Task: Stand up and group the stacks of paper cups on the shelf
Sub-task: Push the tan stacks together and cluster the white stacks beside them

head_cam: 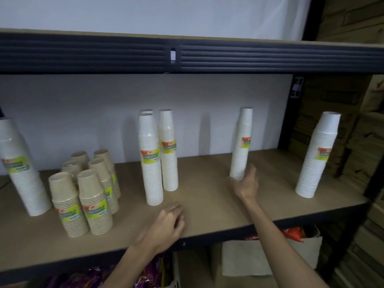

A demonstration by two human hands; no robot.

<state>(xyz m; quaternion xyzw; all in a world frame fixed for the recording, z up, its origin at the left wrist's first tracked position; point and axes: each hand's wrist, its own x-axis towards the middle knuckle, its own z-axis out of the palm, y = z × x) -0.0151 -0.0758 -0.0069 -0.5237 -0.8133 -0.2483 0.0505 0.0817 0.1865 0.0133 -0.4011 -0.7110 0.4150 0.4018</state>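
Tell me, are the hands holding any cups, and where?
The right hand grips a tall white cup stack at its bottom end, fingers around the base. The left hand holds nothing; it rests on the shelf.

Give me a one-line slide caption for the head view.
Right hand grips a lone white cup stack; left hand rests empty on the shelf.

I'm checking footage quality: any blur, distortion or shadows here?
Head view: the left hand is motion-blurred; wide-angle distortion leans the tall white paper-cup stacks at the far left and far right inward; soft shadows fall on the white back wall.
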